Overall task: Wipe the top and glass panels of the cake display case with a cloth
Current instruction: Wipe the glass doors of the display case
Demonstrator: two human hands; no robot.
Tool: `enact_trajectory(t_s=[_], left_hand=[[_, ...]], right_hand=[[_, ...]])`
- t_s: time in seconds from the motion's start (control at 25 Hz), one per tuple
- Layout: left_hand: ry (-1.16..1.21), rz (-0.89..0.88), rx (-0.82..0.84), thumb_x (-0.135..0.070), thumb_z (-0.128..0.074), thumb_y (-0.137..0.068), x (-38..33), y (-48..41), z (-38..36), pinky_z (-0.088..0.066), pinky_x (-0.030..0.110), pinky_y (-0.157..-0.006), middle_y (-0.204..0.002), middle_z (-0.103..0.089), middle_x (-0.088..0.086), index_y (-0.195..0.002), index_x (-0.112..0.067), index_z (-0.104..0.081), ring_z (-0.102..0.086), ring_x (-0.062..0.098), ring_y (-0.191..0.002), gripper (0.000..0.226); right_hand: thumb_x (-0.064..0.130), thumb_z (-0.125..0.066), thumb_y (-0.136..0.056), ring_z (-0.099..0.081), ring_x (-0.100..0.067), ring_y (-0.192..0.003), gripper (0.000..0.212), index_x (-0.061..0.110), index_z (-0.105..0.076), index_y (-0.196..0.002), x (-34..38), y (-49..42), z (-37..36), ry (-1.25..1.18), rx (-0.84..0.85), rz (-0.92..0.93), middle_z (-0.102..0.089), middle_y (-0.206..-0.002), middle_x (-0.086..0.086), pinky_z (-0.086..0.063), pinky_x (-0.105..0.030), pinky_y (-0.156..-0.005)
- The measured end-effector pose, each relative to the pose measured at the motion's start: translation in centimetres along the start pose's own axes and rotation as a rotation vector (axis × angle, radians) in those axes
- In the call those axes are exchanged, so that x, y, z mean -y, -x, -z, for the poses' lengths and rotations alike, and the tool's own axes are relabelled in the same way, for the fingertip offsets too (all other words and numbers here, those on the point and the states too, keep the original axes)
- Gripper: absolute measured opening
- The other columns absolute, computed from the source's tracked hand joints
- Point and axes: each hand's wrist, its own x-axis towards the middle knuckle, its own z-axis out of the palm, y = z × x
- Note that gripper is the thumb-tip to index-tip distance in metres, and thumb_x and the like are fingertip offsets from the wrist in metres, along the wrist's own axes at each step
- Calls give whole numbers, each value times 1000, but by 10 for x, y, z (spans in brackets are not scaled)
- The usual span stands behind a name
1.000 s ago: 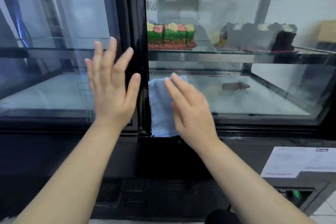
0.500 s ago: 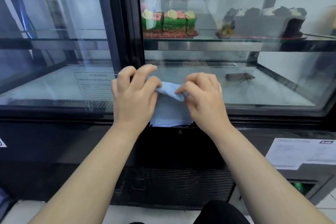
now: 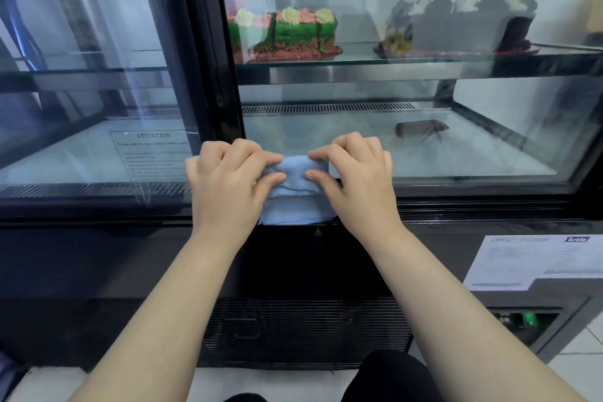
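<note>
Curled now, left hand (image 3: 225, 188) and right hand (image 3: 357, 188) pinch soft cloth (image 3: 297, 204).

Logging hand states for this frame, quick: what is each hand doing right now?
Left hand: fingers curled, pinching the blue cloth.
Right hand: fingers curled, pinching the same cloth.

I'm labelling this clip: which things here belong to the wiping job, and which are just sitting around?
In the job: blue cloth, left hand and right hand pinching it, glass panel.
Just there: green cake, dark cake, circuit diagram sheet, attention label.
</note>
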Motion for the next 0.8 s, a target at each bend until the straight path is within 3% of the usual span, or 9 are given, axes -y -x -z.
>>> enact_trajectory(t_s=[0.12, 0.28, 0.44, 0.52, 0.68, 0.8], left_hand=[[74, -6, 53, -44, -68, -74, 5, 9, 2, -12, 25, -77, -95, -65, -18, -77, -26, -70, -39, 13, -91, 19], [195, 64, 169, -59, -54, -75, 4, 40, 5, -13, 24, -76, -86, -59, -30, -70, -31, -69, -36, 2, -89, 33], [195, 142, 197, -59, -31, -91, -1, 55, 1, -13, 23, -78, -79, -58, -30, -102, -35, -70, -37, 3, -86, 46], [179, 157, 196, -56, -26, -94, -4, 56, -1, -12, 23, -79, -86, -63, -26, -103, -34, -70, -38, 6, -89, 50], [272, 230, 158, -49, -16, -98, -15, 66, -5, -14, 22, -81, -96, -57, -28, -107, -29, -69, -33, 3, -95, 57], [311, 265, 144, -47, -11, -99, -23, 75, -6, -18, 22, -82, -103, -54, -27, -111, -25, -67, -34, 2, -98, 61]], right_hand=[[25, -71, -76, -41, -16, -98, 13, 18, -67, -85, -6, 15, -1, -20, -2, 42, -59, -101, 0, -22, -27, -75], [24, -67, -79, -46, -17, -97, 5, 19, -65, -79, -11, 47, -1, 27, 63, 165, -65, -102, 7, -29, -33, -78], [49, -57, -83, -49, -14, -94, 26, 25, -67, -90, -8, 63, -2, 74, 126, 100, -64, -98, 15, -29, -32, -81], [58, -50, -85, -50, -13, -93, 40, 27, -68, -104, 1, 68, -4, 118, 108, 26, -65, -102, 18, -26, -30, -82], [44, -43, -92, -55, -14, -88, 36, 28, -65, -115, 9, 83, -7, 162, 87, -49, -64, -116, 19, -26, -31, -78], [37, -44, -91, -54, -14, -88, 32, 29, -67, -112, 8, 87, -9, 195, 33, -63, -65, -114, 20, -26, -32, -77]])
